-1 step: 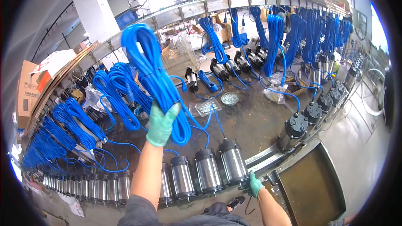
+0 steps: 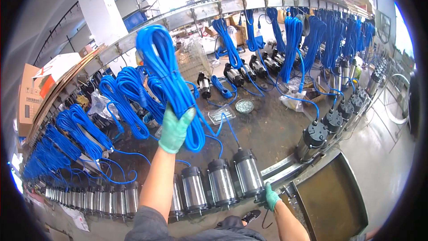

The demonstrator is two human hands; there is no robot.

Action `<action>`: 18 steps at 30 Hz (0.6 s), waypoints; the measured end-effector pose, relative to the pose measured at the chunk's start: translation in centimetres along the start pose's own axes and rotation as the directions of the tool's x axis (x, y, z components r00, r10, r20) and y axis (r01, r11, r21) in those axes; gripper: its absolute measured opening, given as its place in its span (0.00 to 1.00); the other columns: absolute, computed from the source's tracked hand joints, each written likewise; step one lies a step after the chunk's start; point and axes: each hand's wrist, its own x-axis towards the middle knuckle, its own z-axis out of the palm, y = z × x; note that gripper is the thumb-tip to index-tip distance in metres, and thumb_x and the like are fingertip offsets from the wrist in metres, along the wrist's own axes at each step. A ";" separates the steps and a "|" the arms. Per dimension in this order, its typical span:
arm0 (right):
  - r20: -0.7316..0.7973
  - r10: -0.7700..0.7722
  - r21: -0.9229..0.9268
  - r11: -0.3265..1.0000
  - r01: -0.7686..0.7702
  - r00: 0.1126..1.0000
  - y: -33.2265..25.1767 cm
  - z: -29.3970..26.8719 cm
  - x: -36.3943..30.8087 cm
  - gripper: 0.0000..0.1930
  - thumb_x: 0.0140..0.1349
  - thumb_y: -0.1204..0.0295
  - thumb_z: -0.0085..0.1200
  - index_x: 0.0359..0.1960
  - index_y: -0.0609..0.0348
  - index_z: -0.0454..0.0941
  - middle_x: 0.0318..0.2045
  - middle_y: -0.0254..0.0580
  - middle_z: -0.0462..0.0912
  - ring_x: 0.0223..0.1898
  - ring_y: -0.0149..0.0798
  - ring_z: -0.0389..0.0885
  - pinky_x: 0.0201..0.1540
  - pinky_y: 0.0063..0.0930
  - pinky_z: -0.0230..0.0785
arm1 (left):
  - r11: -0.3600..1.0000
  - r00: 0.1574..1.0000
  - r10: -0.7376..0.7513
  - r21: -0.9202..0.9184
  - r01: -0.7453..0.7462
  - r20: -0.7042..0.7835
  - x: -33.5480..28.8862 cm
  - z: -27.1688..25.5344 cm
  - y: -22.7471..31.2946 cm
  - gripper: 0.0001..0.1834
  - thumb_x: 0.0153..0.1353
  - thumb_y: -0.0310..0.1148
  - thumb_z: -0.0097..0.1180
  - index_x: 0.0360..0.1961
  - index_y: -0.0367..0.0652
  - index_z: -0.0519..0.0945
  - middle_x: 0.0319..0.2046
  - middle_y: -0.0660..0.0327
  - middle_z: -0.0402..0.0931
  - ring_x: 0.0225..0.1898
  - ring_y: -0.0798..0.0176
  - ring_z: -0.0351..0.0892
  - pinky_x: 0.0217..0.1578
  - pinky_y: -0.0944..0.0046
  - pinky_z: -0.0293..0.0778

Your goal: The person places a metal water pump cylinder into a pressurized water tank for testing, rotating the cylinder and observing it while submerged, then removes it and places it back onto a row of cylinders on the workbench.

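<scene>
My left hand point(image 2: 174, 130), in a green glove, is closed around a bundled coil of blue cable point(image 2: 162, 69) and holds it up above the bench. My right hand point(image 2: 272, 197), also gloved in green, grips the lower end of a shiny steel pump motor point(image 2: 248, 172) with black end caps. That motor lies tilted at the bench's near edge, its blue cable running up from the top cap. Some of the right fingers are hidden behind the motor's end. Beside it stand similar steel motors point(image 2: 222, 184) in a row stretching left.
Several blue cable coils hang from a metal rail point(image 2: 200, 11) across the back. On the bench point(image 2: 267, 138) sit a bowl of small parts point(image 2: 244, 105) and a bag of screws point(image 2: 221, 115). More motors point(image 2: 313, 138) stand along the right, behind a metal tray point(image 2: 332, 196).
My left hand has shifted the cable coil slightly to the right. The right hand stays at the motor's lower end.
</scene>
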 end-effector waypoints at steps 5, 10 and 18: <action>-0.326 -0.384 -0.307 0.907 0.287 0.864 0.3 0.7 -5.3 0.38 0.71 0.38 0.37 0.32 0.67 0.82 0.24 0.49 0.83 0.28 0.44 0.83 0.35 0.39 0.74 | 0.978 0.998 0.034 0.207 -0.023 -0.054 2.7 -0.4 -4.3 0.29 0.62 0.27 0.63 0.63 0.39 0.68 0.45 0.59 0.79 0.43 0.65 0.79 0.48 0.61 0.76; -0.274 -0.458 -0.064 0.886 0.459 0.845 0.8 -3.5 -13.3 0.28 0.75 0.50 0.40 0.29 0.63 0.77 0.20 0.40 0.75 0.25 0.35 0.71 0.31 0.37 0.67 | 0.974 0.979 -0.049 0.207 0.091 -0.199 6.1 2.7 -7.4 0.34 0.59 0.30 0.65 0.65 0.43 0.63 0.50 0.60 0.74 0.47 0.59 0.75 0.51 0.57 0.74; -0.543 -0.699 -0.208 0.650 0.731 0.466 2.8 -3.4 -26.4 0.18 0.69 0.58 0.53 0.30 0.62 0.72 0.20 0.55 0.70 0.21 0.50 0.65 0.28 0.39 0.66 | 0.757 0.950 0.047 0.631 0.168 -0.309 7.8 -7.3 -16.3 0.38 0.59 0.53 0.68 0.56 0.28 0.75 0.49 0.45 0.81 0.48 0.52 0.80 0.51 0.53 0.76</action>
